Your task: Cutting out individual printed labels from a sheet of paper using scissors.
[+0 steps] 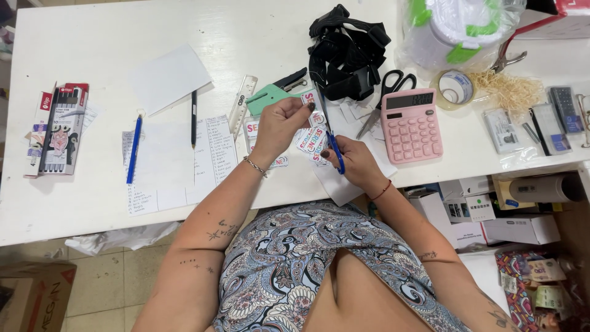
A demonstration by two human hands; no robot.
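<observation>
Nearest the camera is the person's blue-and-grey paisley patterned top [289, 258], with both forearms reaching up from it to the white tabletop [92, 37]. The right hand [355, 161] is closed through the handles of a pair of blue-handled scissors [332, 144], whose blades point away from the body toward the left hand. The left hand [281, 123], a thin bracelet at its wrist, has its fingers curled and pinched on a sheet of small white stickers with colourful lettering [311, 136], held just above the table's front edge between the two hands; the blades meet this sheet. More cut stickers lie on the table under the hands. Just to the right sits a pink desk calculator [411, 125], with black-handled scissors [388, 92] beside it and a bundle of black webbing straps [347, 52] behind. To the left lie white paper sheets with handwritten lists [178, 166], a blue pen [134, 149], a black pencil [193, 118], a clear ruler [243, 104] and, well apart, a pack of black markers [61, 129].
</observation>
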